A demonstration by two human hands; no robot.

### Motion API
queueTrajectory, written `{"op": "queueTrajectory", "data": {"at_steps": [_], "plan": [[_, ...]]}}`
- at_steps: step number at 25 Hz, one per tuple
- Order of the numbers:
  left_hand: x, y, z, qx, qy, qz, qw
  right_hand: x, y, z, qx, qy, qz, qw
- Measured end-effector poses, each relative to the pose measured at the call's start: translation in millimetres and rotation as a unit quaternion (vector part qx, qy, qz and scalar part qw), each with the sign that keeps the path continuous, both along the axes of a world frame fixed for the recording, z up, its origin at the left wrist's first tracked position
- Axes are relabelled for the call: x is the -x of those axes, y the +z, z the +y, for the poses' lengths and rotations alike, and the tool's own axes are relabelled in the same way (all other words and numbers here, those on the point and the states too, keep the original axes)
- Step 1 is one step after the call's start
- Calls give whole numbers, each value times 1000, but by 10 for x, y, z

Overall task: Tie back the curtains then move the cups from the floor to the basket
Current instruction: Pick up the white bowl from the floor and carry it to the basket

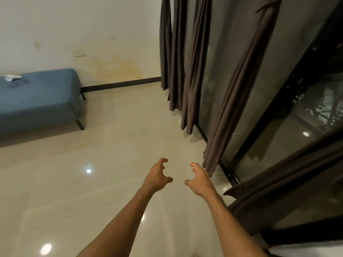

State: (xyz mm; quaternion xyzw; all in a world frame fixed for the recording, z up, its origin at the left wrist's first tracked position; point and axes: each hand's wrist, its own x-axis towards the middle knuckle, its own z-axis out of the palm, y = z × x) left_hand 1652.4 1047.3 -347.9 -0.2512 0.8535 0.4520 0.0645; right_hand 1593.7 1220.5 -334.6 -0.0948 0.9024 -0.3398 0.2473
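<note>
Dark brown curtains hang along a glass door on the right. One curtain panel (241, 93) is gathered and tied near the top. Loose panels (178, 58) hang further back by the corner. Another curtain (289, 191) slants across the lower right. My left hand (157, 176) and my right hand (199, 178) reach forward over the floor, fingers loosely curled, holding nothing. My right hand is just left of the tied panel's lower hem. No cups or basket are in view.
A blue upholstered bench (40, 101) on thin black legs stands against the left wall, with a white object (13, 77) on top. Glossy cream floor tiles (104, 182) spread in front. The dark-framed glass door (289, 101) runs along the right.
</note>
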Motion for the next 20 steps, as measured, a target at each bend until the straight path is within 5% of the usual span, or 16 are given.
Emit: {"op": "queueTrajectory", "data": {"at_steps": [20], "plan": [[2294,131,-1658,-12,178,31,983,2851,56,-2074,7,162,24,986]]}}
